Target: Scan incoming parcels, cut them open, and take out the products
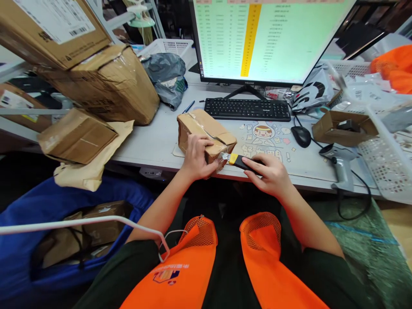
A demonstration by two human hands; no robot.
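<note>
A small brown cardboard box (206, 124) with clear tape along its top rests at the front edge of the desk. My left hand (198, 158) grips its near left side, fingers over the top and thumb toward the near end. In my right hand (268, 174) is a box cutter (238, 161) with a black and yellow handle. Its metal head touches the taped near end of the box, close to my left thumb. How far the blade goes in cannot be made out.
Behind the box are a black keyboard (247, 109) and a monitor (273, 43). To the right lie a mouse (301, 136), a barcode scanner (341, 165) and an open carton (344, 128). Larger cartons (112, 86) stand left, above a blue bag (19, 240) holding parcels.
</note>
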